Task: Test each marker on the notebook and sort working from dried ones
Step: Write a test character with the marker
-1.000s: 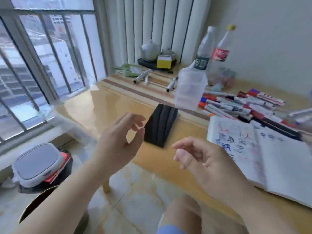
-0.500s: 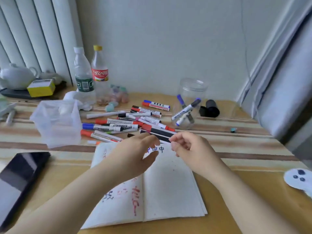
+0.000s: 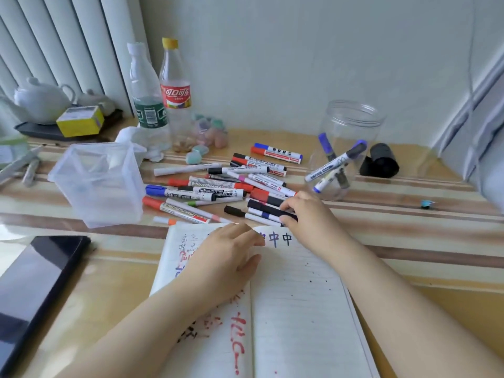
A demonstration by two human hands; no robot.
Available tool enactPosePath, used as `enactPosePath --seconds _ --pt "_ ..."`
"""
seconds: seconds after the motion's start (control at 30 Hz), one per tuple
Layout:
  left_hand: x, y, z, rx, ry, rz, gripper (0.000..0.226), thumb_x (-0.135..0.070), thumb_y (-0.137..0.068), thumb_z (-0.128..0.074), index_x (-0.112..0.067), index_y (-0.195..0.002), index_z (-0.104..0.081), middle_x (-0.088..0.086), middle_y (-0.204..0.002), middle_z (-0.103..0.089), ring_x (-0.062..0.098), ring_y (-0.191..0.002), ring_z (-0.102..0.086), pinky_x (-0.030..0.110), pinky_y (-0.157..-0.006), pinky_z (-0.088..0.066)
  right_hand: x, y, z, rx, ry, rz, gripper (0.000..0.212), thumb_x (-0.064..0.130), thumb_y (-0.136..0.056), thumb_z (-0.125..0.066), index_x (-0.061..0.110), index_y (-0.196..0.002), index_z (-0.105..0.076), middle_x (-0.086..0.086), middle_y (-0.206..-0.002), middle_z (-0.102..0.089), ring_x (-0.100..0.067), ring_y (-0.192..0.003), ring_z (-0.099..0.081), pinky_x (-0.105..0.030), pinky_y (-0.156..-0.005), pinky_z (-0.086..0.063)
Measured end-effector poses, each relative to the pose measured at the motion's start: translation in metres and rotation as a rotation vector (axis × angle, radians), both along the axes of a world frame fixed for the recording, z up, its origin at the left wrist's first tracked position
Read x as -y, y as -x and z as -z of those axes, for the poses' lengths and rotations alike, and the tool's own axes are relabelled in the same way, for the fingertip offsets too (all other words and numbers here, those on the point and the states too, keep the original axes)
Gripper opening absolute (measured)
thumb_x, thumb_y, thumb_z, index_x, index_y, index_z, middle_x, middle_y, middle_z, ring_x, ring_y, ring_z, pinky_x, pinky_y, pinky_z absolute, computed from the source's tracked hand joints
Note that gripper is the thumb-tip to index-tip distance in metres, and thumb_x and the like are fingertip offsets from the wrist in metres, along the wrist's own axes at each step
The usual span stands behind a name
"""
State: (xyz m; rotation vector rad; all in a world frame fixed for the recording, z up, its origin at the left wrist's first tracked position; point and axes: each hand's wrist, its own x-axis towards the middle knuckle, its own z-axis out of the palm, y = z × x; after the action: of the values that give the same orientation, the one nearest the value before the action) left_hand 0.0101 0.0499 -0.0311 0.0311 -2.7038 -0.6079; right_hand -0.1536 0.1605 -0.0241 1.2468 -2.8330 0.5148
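Note:
An open notebook (image 3: 294, 309) with red, blue and black test scribbles lies at the table's near edge. My left hand (image 3: 223, 257) rests on its left page near the top, fingers relaxed. Just beyond the notebook is a loose pile of several markers (image 3: 218, 186) with red, blue and black caps. My right hand (image 3: 305, 216) reaches into the pile's right end, where its fingers and thumb pinch a black marker (image 3: 261, 207) lying on the table. Right of the pile, a clear round jar (image 3: 351, 126) holds three blue markers (image 3: 335, 162). A clear square box (image 3: 101, 184) stands left of the pile.
A dark tablet (image 3: 35, 279) lies at the near left. Two plastic bottles (image 3: 147, 105) stand at the back by the wall, with a teapot (image 3: 41, 99) and a yellow box (image 3: 80, 120) to their left. A black roll (image 3: 381, 159) lies behind the jar.
The view swung from the window side to the table. My left hand came down onto the notebook. My right hand moved forward to the marker pile and took hold of a black marker.

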Motion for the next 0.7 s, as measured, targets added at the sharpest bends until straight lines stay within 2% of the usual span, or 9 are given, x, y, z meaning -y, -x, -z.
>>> enactPosePath --seconds 0.17,0.3,0.4,0.53,0.63,0.7 --pt "0.003 0.000 0.000 -0.006 -0.080 -0.024 0.018 -0.007 -0.078 -0.067 -0.014 -0.095 -0.068 -0.003 -0.094 -0.063 0.016 -0.082 -0.060 0.023 -0.070 -0.049 0.000 -0.001 -0.002 0.026 -0.028 -0.008 0.022 0.027 -0.090 -0.060 0.015 -0.109 -0.058 0.000 -0.113 -0.052 -0.018 -0.108 -0.046 -0.031 -0.092 -0.039" --pt "0.006 0.000 -0.005 -0.050 -0.182 -0.107 0.018 -0.005 -0.081 -0.065 -0.014 -0.096 -0.067 -0.010 -0.095 -0.059 0.004 -0.083 -0.055 0.003 -0.071 -0.037 0.001 -0.001 -0.003 0.084 -0.060 -0.006 0.024 0.027 -0.091 -0.058 0.017 -0.113 -0.058 -0.001 -0.118 -0.050 -0.019 -0.113 -0.044 -0.030 -0.097 -0.038" --pt "0.007 0.000 -0.006 -0.082 -0.234 -0.115 0.016 -0.007 -0.083 -0.063 -0.015 -0.097 -0.065 -0.015 -0.091 -0.056 -0.007 -0.083 -0.050 0.001 -0.074 -0.037 0.003 0.000 -0.008 0.134 -0.063 0.016 0.023 0.028 -0.091 -0.059 0.019 -0.112 -0.056 -0.002 -0.119 -0.049 -0.019 -0.114 -0.043 -0.031 -0.098 -0.038" --pt "0.005 0.000 -0.007 -0.095 -0.233 -0.140 0.019 -0.008 -0.084 -0.062 -0.016 -0.101 -0.064 -0.014 -0.094 -0.056 -0.001 -0.085 -0.051 0.000 -0.074 -0.036 0.004 -0.005 -0.013 0.096 -0.057 0.004 0.018 0.025 -0.091 -0.060 0.018 -0.107 -0.055 0.000 -0.114 -0.057 -0.021 -0.110 -0.048 -0.034 -0.094 -0.041" --pt "0.009 0.000 -0.016 -0.134 -0.206 -0.174 0.023 -0.008 -0.084 -0.063 -0.017 -0.105 -0.063 -0.015 -0.101 -0.050 -0.001 -0.084 -0.048 -0.001 -0.072 -0.034 -0.001 -0.012 -0.025 0.030 0.092 -0.050 0.015 0.021 -0.089 -0.061 0.018 -0.103 -0.057 0.006 -0.105 -0.059 -0.016 -0.105 -0.051 -0.033 -0.092 -0.041" --pt "0.013 0.001 -0.024 -0.190 -0.125 -0.159 0.029 -0.010 -0.082 -0.066 -0.015 -0.111 -0.061 -0.010 -0.112 -0.050 0.006 -0.094 -0.052 0.005 -0.082 -0.036 -0.008 -0.020 -0.041 -0.047 0.170 -0.118 0.012 0.019 -0.087 -0.063 0.019 -0.099 -0.060 0.010 -0.097 -0.058 -0.013 -0.097 -0.052 -0.031 -0.089 -0.042"
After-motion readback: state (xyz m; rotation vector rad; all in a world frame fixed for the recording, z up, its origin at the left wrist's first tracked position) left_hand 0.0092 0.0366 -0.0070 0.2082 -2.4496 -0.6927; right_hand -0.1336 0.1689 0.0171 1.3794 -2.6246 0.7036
